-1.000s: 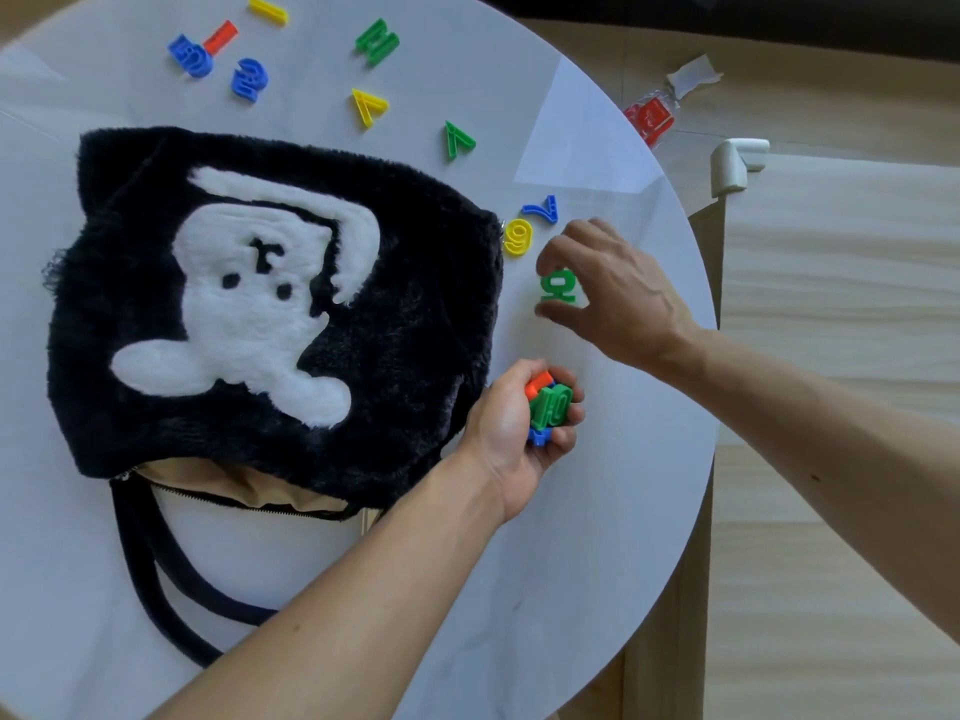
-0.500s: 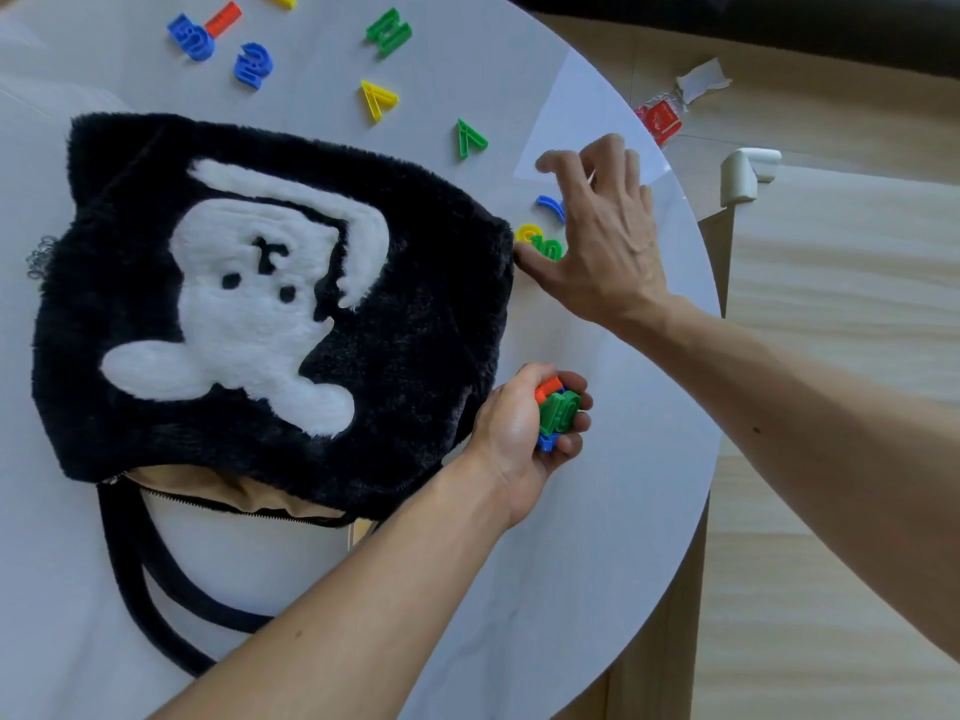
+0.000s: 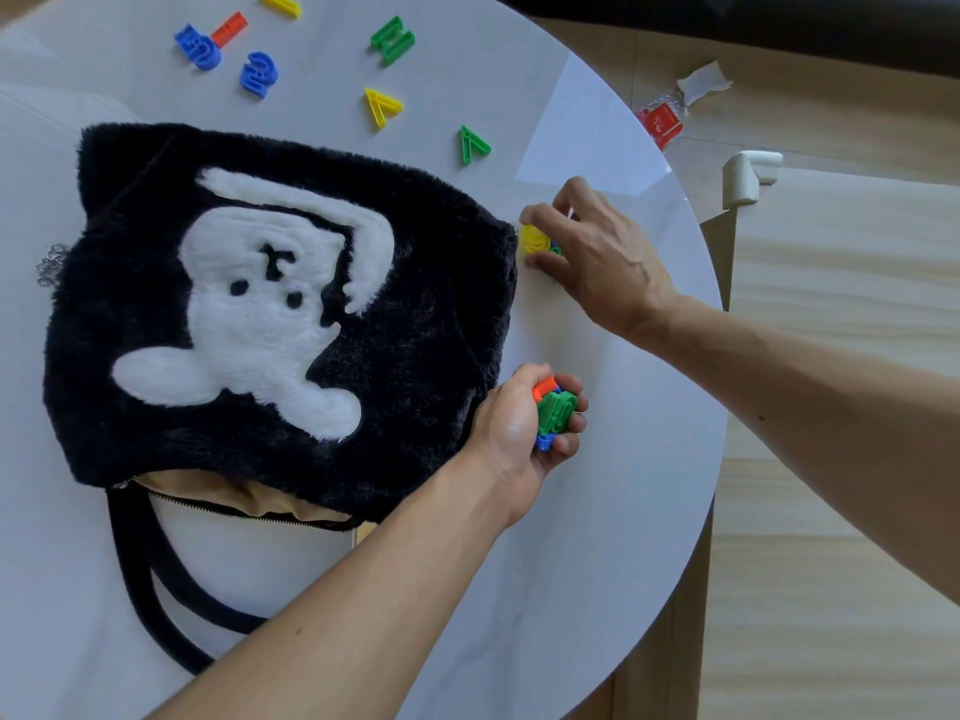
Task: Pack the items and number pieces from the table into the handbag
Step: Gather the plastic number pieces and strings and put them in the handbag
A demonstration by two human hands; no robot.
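The handbag (image 3: 415,314) is lying flat on the round white table (image 3: 597,553), black fur and white bear face up. Its unzipped mouth (image 3: 234,498) is facing you and showing tan lining, and its straps (image 3: 156,610) are trailing toward you across the tabletop.

Just beside the bag's right edge, your left hand (image 3: 514,428) is gripping a bundle of number pieces (image 3: 555,414), green, orange and blue, with fingers curled tightly round them. Farther up that same edge, your right hand (image 3: 602,262) is reaching down to the table and pinching a yellow number piece (image 3: 532,239) between thumb and curled fingers. A bit of green is showing under those fingers, but you cannot tell what it is.

Beyond the bag, more pieces are lying loose on the table: a green piece (image 3: 472,146) nearest your right hand, a yellow piece (image 3: 382,107), a second green piece (image 3: 392,39), two blue pieces (image 3: 258,73) (image 3: 197,47), an orange bar (image 3: 229,28) and a yellow bar (image 3: 280,3) at the far edge.

Off the table, a red packet (image 3: 662,126) and a white corner guard (image 3: 748,177) are sitting by the wooden floor.
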